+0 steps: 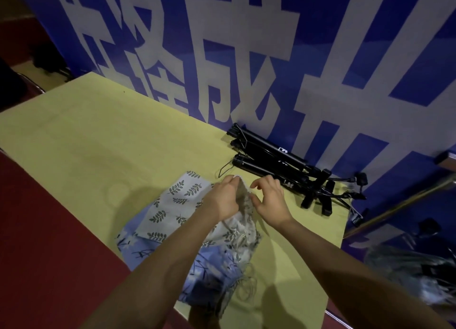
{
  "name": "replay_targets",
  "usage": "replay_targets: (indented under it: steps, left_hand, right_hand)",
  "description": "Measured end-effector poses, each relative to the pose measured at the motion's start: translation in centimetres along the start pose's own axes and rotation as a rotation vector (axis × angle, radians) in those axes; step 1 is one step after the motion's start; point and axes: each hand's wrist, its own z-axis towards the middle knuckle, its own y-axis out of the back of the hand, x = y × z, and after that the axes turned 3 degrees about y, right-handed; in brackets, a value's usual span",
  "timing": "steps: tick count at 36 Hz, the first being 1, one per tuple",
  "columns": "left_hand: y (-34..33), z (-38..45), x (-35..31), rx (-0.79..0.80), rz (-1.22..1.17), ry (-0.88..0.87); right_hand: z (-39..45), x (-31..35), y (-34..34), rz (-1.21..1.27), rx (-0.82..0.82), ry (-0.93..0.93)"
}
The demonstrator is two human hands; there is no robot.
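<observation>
A white cloth with a green leaf print (172, 205) lies on the yellow table (98, 143), on top of a blue patterned cloth (209, 272). My left hand (223, 200) grips a raised fold of the leaf-print cloth at its far right edge. Just to the right of that fold is my right hand (270, 200), thumb and forefinger touching the cloth's edge and the other fingers loosely curled above it. Loose threads hang from the cloths' frayed right edge near the table's front.
Folded black tripods (283, 166) with cables lie at the table's far right, close behind my hands. A blue banner with large white characters (246, 57) stands along the back. Red floor (49, 230) borders the table on the left. A plastic-wrapped bundle (414, 274) sits at the lower right.
</observation>
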Motion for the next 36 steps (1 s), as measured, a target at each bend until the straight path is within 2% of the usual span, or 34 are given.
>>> replay_targets:
  steps: [4,12,19,21,25,31,36]
  left_hand:
    - [0.4,1.5,-0.9,-0.042,-0.039,0.000]
    - [0.9,4.5,-2.2,-0.118,-0.026,0.010]
    - [0.4,7.1,-2.5,-0.151,0.038,0.032]
    - [0.2,7.4,-2.4,-0.156,0.042,0.042]
    - [-0.2,8.2,-2.4,-0.158,0.035,0.051]
    - [-0.6,9.1,-2.3,-0.163,0.025,0.062]
    - [-0.9,9.4,-2.2,-0.166,0.023,0.063]
  right_hand:
    - [1.9,-1.1,0.8,-0.034,-0.017,-0.077]
    - [6.2,-4.4,2.7,-0.363,0.026,-0.247]
    - [8.9,-7.7,3.2,-0.460,0.105,-0.365]
    - [9.0,-8.0,3.2,-0.523,0.117,-0.341]
    - [9.2,-8.1,2.5,-0.621,0.141,-0.169]
    - [10.0,-8.1,1.6,-0.624,0.206,-0.200]
    - [10.4,-8.6,2.2,-0.616,0.138,-0.158]
